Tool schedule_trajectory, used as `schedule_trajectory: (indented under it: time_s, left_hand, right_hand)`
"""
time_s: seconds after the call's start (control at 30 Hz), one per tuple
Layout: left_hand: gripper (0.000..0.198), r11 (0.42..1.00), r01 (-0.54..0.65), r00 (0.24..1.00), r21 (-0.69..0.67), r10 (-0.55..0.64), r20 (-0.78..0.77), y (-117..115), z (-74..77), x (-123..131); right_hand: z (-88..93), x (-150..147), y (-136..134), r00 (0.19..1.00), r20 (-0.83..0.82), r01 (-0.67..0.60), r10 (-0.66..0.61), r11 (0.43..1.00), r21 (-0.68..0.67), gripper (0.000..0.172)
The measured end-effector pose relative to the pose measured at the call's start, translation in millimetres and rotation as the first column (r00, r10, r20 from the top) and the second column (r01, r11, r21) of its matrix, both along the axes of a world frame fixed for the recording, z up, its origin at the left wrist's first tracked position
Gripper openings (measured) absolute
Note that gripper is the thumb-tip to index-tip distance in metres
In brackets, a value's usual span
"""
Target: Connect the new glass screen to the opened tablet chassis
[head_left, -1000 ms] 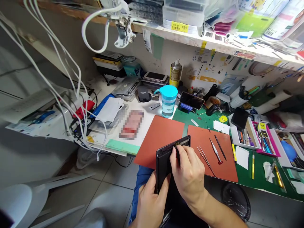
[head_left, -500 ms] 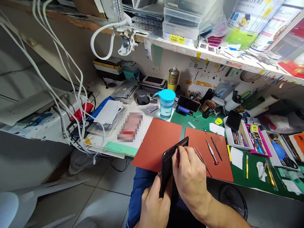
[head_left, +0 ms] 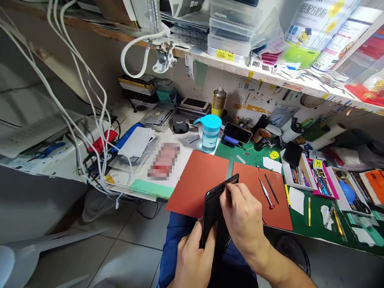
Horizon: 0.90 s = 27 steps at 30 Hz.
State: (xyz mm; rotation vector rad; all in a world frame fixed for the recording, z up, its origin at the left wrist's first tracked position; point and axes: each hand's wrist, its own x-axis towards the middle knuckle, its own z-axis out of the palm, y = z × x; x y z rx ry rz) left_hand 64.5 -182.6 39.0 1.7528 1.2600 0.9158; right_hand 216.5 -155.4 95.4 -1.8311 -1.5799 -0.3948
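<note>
1. The person's left hand (head_left: 195, 256) is closed around the lower part of a flat, black, rectangular device (head_left: 212, 214), thumb on one face and fingers on the other, holding it tilted on edge.
2. The right hand (head_left: 243, 210) has its thumb and fingers bunched at the device's upper edge; whether they pinch some small part cannot be told.
3. The device stands between the two hands, above the dark blue trousers (head_left: 175, 238) and in front of the desk (head_left: 318, 235).
4. Ahead of the left hand lies a flat reddish-brown mat (head_left: 198, 180).
5. A second reddish-brown mat (head_left: 280, 214) reaches out to the right of the right hand, bearing a slim silver screwdriver with a red end (head_left: 265, 191) and, just beside it, a thin black stick (head_left: 271, 189).
6. Farther ahead of both hands stands a clear cup with a turquoise lid (head_left: 210, 136).
</note>
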Motion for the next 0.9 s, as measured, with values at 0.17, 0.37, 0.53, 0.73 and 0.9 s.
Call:
schedule_trajectory:
  time_s: [0.17, 0.37, 0.53, 0.73, 0.9]
  left_hand:
    - [0.037, 0.97, -0.02, 0.998, -0.243, 0.033, 0.05, 2, 6.5, -3]
    - [0.047, 0.923, -0.034, 0.987, -0.383, 0.09, 0.13, 6, 11.0, -5]
    - [0.053, 0.884, -0.031, 0.967, -0.466, 0.144, 0.209, 9, 11.4, -5]
    - [0.061, 0.802, -0.023, 0.909, -0.597, 0.265, 0.321, 9, 11.0, -4]
    - [0.067, 0.731, 0.009, 0.846, -0.683, 0.359, 0.395, 9, 15.3, -2]
  right_hand:
    - [-8.3, 7, 0, 0.946, -0.318, -0.056, 0.069, 0.997, 0.049, 0.015]
    - [-9.2, 7, -3, 0.851, -0.518, -0.05, 0.083, 0.996, 0.077, 0.015]
    - [-7.4, 7, -2, 0.742, -0.669, -0.044, 0.054, 0.999, 0.032, 0.015]
    - [-8.7, 9, -1, 0.603, -0.797, -0.051, 0.035, 0.999, 0.005, 0.016]
    - [-7.4, 10, -1, 0.502, -0.865, -0.057, 0.017, 0.998, -0.013, 0.018]
